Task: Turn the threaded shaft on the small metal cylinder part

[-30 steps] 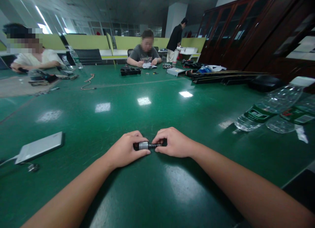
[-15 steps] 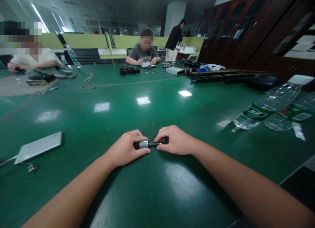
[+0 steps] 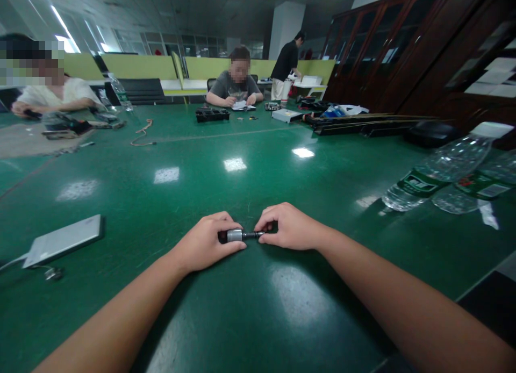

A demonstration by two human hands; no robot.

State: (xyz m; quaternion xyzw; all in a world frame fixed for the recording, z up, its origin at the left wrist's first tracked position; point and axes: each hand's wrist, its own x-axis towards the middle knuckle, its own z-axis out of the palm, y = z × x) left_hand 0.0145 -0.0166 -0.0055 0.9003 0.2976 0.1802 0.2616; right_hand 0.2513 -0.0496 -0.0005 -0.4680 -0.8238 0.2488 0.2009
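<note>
Low over the green table (image 3: 193, 185), a small cylindrical metal part (image 3: 235, 235) with a silver body lies between my hands. My left hand (image 3: 207, 241) is closed around the silver body, thumb below and fingers above. From that body a thin dark shaft (image 3: 250, 235) with ridges like a thread or spring points to the right. The fingertips and thumb of my right hand (image 3: 286, 228) pinch the shaft's far end. My palms hide both ends of the part, so its exact kind cannot be made out.
A white power bank (image 3: 64, 239) with a cable lies at left, a small metal piece (image 3: 54, 273) beside it. Two clear water bottles (image 3: 439, 169) are at right. Several dark parts (image 3: 212, 114) lie at the far side, where a person (image 3: 236, 85) sits.
My right hand has shifted slightly to the right along the shaft, and a bit more of the shaft shows. The left hand stays nearly still on the silver body.
</note>
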